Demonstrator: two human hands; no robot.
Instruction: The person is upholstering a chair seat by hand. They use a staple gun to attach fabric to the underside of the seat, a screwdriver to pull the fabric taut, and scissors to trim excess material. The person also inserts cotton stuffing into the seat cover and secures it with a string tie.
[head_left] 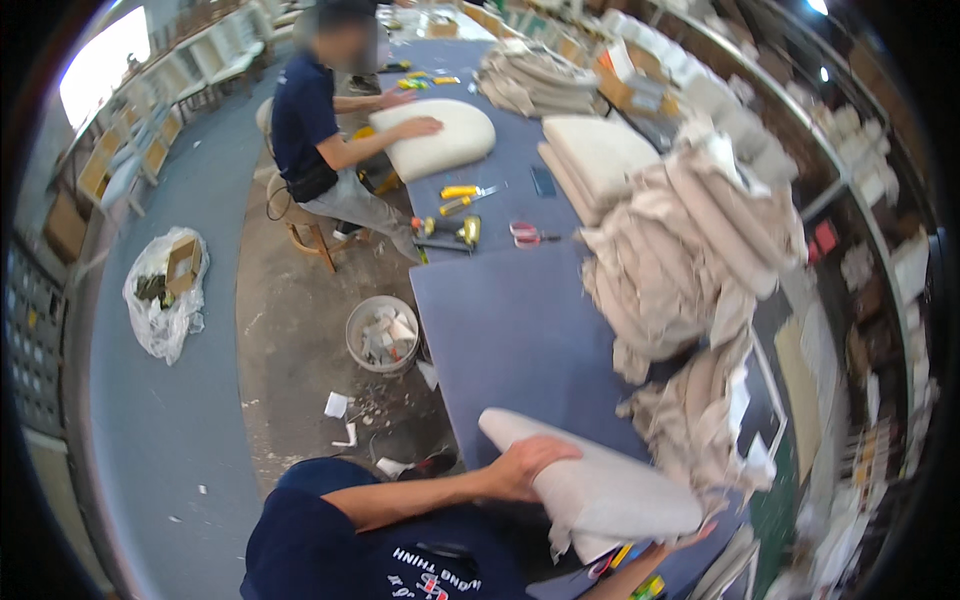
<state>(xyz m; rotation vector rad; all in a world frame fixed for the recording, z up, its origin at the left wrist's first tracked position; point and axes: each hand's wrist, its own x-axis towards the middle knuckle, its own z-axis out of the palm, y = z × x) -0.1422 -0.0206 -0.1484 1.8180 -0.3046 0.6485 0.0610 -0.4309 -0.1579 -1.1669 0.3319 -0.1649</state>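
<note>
Fingers of left hand (528,465) spread flat on beige cushion (600,480).

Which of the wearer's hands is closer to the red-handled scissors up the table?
Left. The left hand rests on top of the seat cushion, below the red-handled scissors. The right hand is under the cushion's lower right edge, mostly hidden and farther away.

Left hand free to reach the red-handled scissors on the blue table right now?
Probably not. The left hand lies on the beige fabric-covered seat cushion. The red-handled scissors lie far up the blue table; the surface between looks bare, but the stretch seems beyond arm's length.
</note>
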